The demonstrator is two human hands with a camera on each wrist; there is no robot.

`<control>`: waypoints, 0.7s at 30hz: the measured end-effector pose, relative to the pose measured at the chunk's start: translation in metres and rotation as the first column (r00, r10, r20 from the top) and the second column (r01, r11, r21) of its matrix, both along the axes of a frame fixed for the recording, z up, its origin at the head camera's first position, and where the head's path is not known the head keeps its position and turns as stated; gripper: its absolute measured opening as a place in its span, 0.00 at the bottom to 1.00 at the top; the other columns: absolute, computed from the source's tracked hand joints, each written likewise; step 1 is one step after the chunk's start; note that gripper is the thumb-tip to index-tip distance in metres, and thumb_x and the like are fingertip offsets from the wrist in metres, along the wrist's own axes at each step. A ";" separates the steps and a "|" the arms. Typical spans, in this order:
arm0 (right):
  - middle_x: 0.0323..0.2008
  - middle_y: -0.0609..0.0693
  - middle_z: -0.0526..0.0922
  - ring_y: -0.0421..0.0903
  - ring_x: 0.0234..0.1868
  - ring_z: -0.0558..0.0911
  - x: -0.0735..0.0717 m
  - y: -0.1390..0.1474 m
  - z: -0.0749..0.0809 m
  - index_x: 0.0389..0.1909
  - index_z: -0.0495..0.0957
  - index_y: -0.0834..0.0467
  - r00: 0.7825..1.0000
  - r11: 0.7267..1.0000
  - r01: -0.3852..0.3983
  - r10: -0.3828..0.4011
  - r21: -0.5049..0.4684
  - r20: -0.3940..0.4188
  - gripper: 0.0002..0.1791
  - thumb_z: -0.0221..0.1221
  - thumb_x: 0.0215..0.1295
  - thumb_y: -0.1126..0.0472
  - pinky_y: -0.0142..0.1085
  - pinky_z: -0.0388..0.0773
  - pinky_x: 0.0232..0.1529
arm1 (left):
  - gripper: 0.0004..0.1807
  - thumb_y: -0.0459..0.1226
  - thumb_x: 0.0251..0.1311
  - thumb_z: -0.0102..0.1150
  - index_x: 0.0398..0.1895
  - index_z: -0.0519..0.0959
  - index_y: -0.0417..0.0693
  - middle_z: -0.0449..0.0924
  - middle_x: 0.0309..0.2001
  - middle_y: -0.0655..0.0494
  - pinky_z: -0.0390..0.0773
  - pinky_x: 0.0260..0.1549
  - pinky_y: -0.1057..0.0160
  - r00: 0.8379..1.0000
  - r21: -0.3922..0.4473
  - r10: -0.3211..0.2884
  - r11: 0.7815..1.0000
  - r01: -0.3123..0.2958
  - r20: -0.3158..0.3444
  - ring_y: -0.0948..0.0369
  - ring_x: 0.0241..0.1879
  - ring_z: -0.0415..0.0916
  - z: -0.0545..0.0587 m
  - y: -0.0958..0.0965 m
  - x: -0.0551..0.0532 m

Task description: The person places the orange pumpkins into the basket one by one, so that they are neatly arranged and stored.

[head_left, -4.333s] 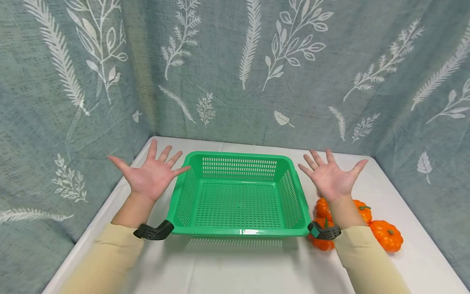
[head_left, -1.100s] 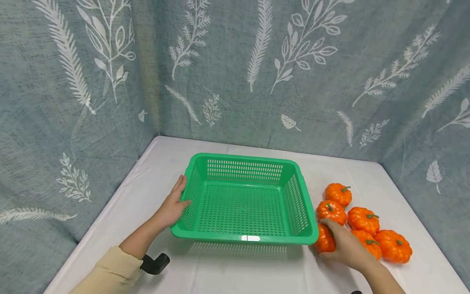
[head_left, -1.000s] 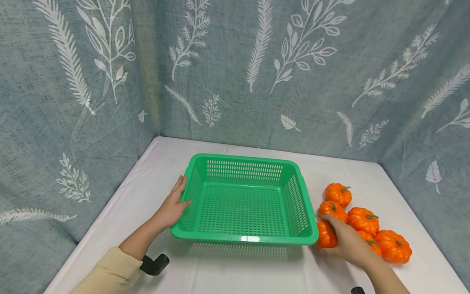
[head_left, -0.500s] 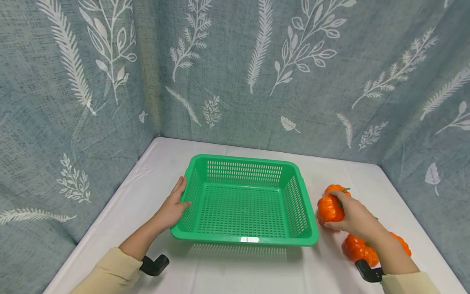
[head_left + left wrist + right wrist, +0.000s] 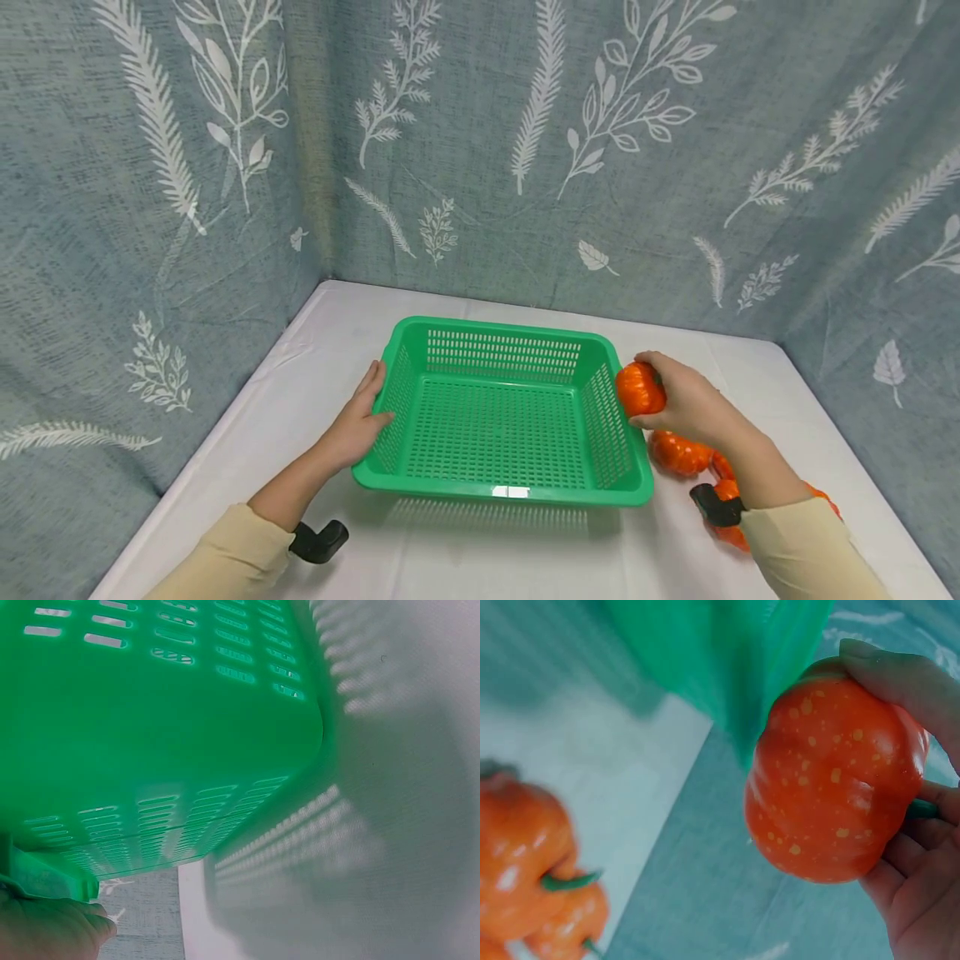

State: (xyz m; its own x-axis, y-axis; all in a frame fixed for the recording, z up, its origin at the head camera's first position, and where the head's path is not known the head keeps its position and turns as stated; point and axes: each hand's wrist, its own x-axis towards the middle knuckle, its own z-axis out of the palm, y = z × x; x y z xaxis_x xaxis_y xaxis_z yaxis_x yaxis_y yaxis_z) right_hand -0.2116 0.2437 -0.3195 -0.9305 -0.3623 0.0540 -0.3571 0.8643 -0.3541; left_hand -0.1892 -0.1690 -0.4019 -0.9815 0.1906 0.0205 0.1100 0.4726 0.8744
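Observation:
A green plastic basket with slotted walls stands mid-table, nothing inside it. At its left rim my left hand holds on, thumb over the edge and fingers along the outside; the left wrist view shows the hand close under the rim. My right hand grips a small orange pumpkin, raised at the basket's right rim and overlapping it in the head view. Thumb and fingers wrap the pumpkin from the stem side in the right wrist view.
More orange pumpkins lie on the white tablecloth right of the basket, partly hidden by my right arm. Two with green stems show in the right wrist view. A patterned grey-green curtain encloses the table at the back and sides.
My right hand has gripped a pumpkin from the group, lifted it and carried it up and left to the basket's right rim. Over the last second my left hand has stayed on the left rim.

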 end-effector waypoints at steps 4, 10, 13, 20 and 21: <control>0.48 0.61 0.77 0.53 0.44 0.78 -0.012 -0.021 0.004 0.59 0.64 0.67 0.998 0.998 -0.067 0.067 -0.006 -0.002 0.40 0.71 0.44 0.60 0.46 0.79 0.43 | 0.38 0.24 0.61 0.39 0.71 0.34 0.30 0.22 0.72 0.35 0.32 0.66 0.37 1.000 -0.002 -0.001 1.000 0.001 -0.002 0.39 0.71 0.23 0.001 -0.001 0.001; 0.47 0.58 0.77 0.51 0.43 0.78 -0.027 -0.053 0.007 0.57 0.65 0.64 0.989 0.989 -0.148 0.147 0.010 0.011 0.38 0.71 0.44 0.60 0.42 0.80 0.41 | 0.38 0.25 0.62 0.39 0.71 0.33 0.30 0.21 0.72 0.36 0.32 0.66 0.38 1.000 -0.010 -0.004 1.000 0.004 0.017 0.40 0.71 0.22 0.002 0.000 0.000; 0.48 0.57 0.77 0.51 0.44 0.78 -0.032 -0.070 0.008 0.57 0.65 0.63 0.984 0.984 -0.176 0.175 0.012 0.024 0.38 0.71 0.44 0.60 0.42 0.80 0.42 | 0.38 0.25 0.62 0.39 0.71 0.33 0.31 0.21 0.72 0.36 0.32 0.66 0.38 1.000 -0.009 -0.003 1.000 0.003 0.021 0.40 0.71 0.22 0.003 -0.001 0.001; 0.46 0.55 0.78 0.50 0.43 0.78 -0.040 -0.108 0.003 0.56 0.66 0.65 0.968 0.966 -0.252 0.252 0.053 0.011 0.39 0.71 0.43 0.58 0.41 0.78 0.44 | 0.38 0.25 0.62 0.39 0.71 0.33 0.30 0.21 0.72 0.36 0.32 0.66 0.37 1.000 -0.007 -0.010 1.000 0.010 0.015 0.40 0.71 0.22 0.003 0.000 0.001; 0.47 0.56 0.78 0.50 0.44 0.78 -0.041 -0.113 0.002 0.57 0.66 0.66 0.965 0.963 -0.263 0.262 0.060 0.017 0.39 0.72 0.43 0.58 0.41 0.78 0.44 | 0.38 0.25 0.62 0.39 0.71 0.33 0.30 0.21 0.72 0.36 0.32 0.66 0.37 1.000 -0.008 -0.009 1.000 0.009 0.016 0.40 0.71 0.22 0.003 0.000 0.001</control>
